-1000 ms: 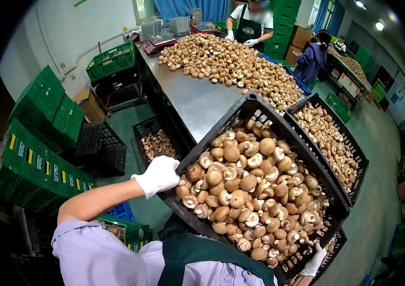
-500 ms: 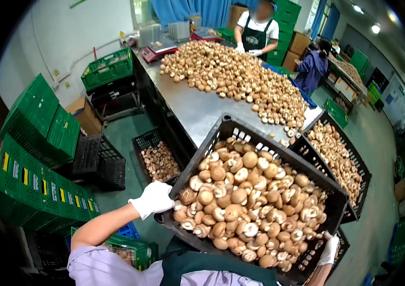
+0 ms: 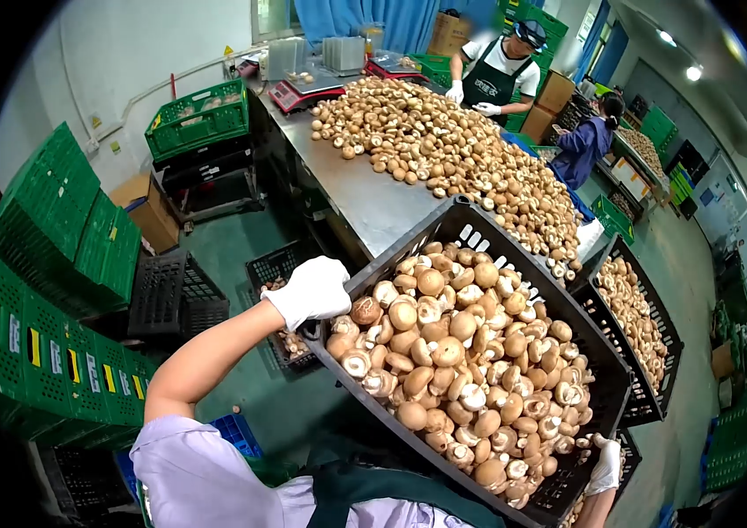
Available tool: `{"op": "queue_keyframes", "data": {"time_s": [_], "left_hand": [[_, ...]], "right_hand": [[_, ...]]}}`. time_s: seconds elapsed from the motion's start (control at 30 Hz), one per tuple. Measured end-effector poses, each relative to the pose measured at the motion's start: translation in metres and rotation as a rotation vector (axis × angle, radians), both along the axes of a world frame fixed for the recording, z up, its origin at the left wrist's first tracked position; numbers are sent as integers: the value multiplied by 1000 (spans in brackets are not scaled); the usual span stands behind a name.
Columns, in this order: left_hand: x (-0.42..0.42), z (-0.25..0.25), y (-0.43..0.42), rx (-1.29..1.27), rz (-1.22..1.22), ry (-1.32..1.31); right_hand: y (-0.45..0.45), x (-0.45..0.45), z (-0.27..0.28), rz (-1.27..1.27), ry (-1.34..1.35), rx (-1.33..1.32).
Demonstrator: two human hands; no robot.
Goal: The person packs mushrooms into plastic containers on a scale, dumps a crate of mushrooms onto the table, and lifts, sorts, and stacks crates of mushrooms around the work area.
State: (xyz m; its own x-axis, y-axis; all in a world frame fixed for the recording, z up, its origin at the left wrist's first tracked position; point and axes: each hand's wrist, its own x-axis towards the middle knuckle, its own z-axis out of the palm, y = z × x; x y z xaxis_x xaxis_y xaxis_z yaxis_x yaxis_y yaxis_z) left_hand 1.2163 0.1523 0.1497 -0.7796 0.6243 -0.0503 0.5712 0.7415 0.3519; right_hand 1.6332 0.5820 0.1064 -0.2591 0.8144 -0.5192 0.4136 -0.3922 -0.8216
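A black plastic crate full of brown mushrooms is held in front of my body, tilted with its left end higher. My left hand, in a white glove, is closed round the crate's left end. At the lower right end, my right hand, gloved too, grips the rim. The crate's far corner overlaps the near edge of a metal table. A large heap of mushrooms covers much of that table.
Another mushroom-filled black crate stands to the right. Green crates are stacked at left, and a black crate sits on the floor. A co-worker stands behind the heap. Red scales rest on the table's far end.
The crate's left end and my left hand have risen, and the crate has shifted slightly right. The co-worker behind the heap has moved a little. Both hands keep their grip.
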Motion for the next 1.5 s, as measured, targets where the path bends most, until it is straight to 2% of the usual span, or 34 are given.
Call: {"op": "queue_keyframes", "data": {"time_s": [0.07, 0.3, 0.4, 0.5, 0.6, 0.63, 0.67, 0.73, 0.77, 0.83, 0.87, 0.93, 1.07, 1.17, 1.27, 1.33, 1.4, 1.5], "left_hand": [[-22, 6, -3, 17, -38, 42], [-113, 18, 7, 20, -49, 63], [-163, 9, 16, 43, -48, 91], [-204, 10, 33, 113, -43, 72], [-241, 0, 59, 183, -71, 132], [-246, 3, 68, 193, -58, 40], [-249, 6, 78, 200, -48, -52], [-255, 5, 91, 181, -84, -17], [-258, 3, 94, 183, -73, -22], [-267, -2, 95, 179, -84, 26], [-266, 0, 95, 174, -65, -38], [-269, -2, 95, 147, -79, -3], [-264, 2, 95, 205, -69, -47], [-262, -1, 94, 240, -64, 22], [-259, 0, 95, 232, -64, 102], [-255, 4, 95, 265, -70, 81], [-257, 6, 97, 190, -52, 77], [-253, 10, 100, 84, -98, 211]], "right_hand": [[-19, -28, 24, 46, 100, -109], [-8, -98, 20, 86, 10, -219], [0, -125, 6, 146, 138, -168], [6, -166, 8, 253, 59, -18], [18, -186, 7, 141, 49, -58], [17, -189, 8, 131, 1, -44], [39, -182, -20, 95, 24, 70], [54, -174, -45, 72, 40, 109], [32, -185, -20, 57, 82, 28], [47, -179, -37, 58, 50, 98], [41, -184, -29, 61, 33, 114], [24, -189, -10, 65, 9, 157], [16, -186, 0, 165, 116, 87], [1, -190, 7, 96, 213, 86], [9, -183, -14, 85, 237, 101], [9, -183, -22, 68, 272, 251], [2, -182, -11, 87, 281, 107], [-17, -189, 2, -42, 371, -53]]}}
